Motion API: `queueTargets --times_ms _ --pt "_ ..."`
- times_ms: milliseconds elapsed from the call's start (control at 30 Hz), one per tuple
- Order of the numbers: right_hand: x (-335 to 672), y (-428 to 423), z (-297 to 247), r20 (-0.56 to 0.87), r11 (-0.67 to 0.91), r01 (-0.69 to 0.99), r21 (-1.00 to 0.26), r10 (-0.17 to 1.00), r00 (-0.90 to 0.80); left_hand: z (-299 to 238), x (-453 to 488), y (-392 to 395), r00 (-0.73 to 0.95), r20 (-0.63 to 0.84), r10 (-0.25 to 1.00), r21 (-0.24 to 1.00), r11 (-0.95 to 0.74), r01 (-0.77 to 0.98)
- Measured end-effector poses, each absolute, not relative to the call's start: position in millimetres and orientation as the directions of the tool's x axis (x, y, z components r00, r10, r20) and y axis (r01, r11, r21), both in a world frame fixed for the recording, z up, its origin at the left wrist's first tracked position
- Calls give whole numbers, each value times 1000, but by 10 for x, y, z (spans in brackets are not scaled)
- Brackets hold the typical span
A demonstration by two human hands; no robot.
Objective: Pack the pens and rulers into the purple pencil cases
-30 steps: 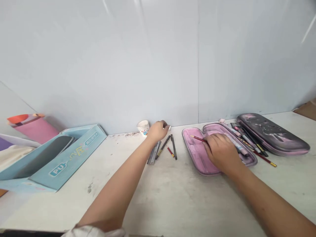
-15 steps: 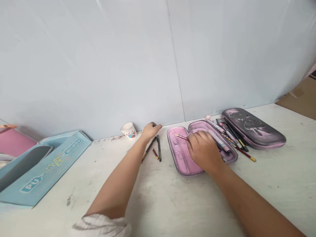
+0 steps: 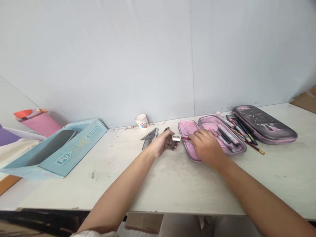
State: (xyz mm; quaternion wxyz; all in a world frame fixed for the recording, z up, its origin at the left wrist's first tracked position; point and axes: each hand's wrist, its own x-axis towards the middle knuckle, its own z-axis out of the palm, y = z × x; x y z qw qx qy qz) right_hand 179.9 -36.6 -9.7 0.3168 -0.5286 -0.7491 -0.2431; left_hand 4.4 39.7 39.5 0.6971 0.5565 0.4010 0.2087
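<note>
In my left hand [image 3: 164, 144] is a small whitish pencil sharpener [image 3: 176, 138], pinched at the fingertips. My right hand [image 3: 206, 144] grips a dark red pencil [image 3: 185, 138]. The pencil's front end meets the sharpener; whether the tip is inside it I cannot tell. Beneath my right hand lies the open pink pencil case [image 3: 189, 154], with several pens and markers [image 3: 224, 136] in its right half. Behind my left hand are clear rulers and a set square [image 3: 149, 135], and the end of a dark pencil or pen [image 3: 167, 128].
A paper cup [image 3: 142, 121] stands by the wall, with shavings scattered nearby. A closed dark pencil case [image 3: 265, 125] lies at the right, beside several pencils and pens [image 3: 243, 131]. At the left is a light blue box [image 3: 71, 154]. The table's front edge [image 3: 143, 211] shows below.
My left hand has come back from near the wall to the pencil's front end, now holding the sharpener. My right hand still holds the red pencil. The view has shifted left and down.
</note>
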Motion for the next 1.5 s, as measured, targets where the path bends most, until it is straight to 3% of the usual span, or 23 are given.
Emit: queueTargets --times_ms 133,233,333,500,600,700,833,933,1033,1100,1167,1200,1267,1333,1367,1433,1500 --pt "1777 -373 -144 732 336 942 10 639 -236 284 61 252 554 -216 804 976 154 157" --pt "1754 -377 -168 722 365 931 10 641 -259 210 75 165 554 -31 832 999 21 24" --pt "1725 -398 -159 721 362 931 56 630 -288 159 72 106 612 107 783 991 -32 -132" --pt "1688 -482 -122 736 292 932 213 580 -350 126 20 29 725 161 669 986 -74 -151" --pt "1652 -543 -98 728 323 920 223 572 -377 143 -30 -11 738 173 652 984 -151 -97" --pt "1601 -588 7 661 394 919 1 690 -297 179 -84 -37 749 187 636 974 -220 -57" --pt "1559 -607 278 343 367 777 -512 916 -206 225 -144 -56 747 247 617 952 -299 -67" --pt "1574 -590 412 39 152 502 -851 973 -229 246 -180 -69 755 279 593 928 -370 -52" --pt "1607 -579 415 -218 -145 224 -964 912 -347 235 -199 -76 775 280 567 901 -434 -7" --pt "1621 -587 389 -262 -181 247 -952 899 -351 208 -183 -74 777 261 573 895 -446 28" --pt "1619 -612 379 -165 -29 474 -880 955 -248 178 -138 -69 757 245 606 920 -392 16" --pt "1612 -630 381 -48 83 637 -767 981 -186 167 -108 -67 744 238 625 944 -329 -26" --pt "1588 -670 397 242 266 895 -359 952 -186 156 -49 -71 728 215 651 976 -131 -172" --pt "1553 -696 414 400 335 941 39 858 -322 160 -8 -80 738 176 651 950 84 -301" --pt "1533 -697 421 419 346 927 143 828 -374 165 0 -84 745 162 647 929 154 -336" --pt "1497 -665 436 426 341 932 124 830 -360 175 -11 -84 742 171 648 916 174 -363" --pt "1475 -595 455 347 316 929 -196 908 -235 182 -51 -71 718 239 654 931 56 -361"
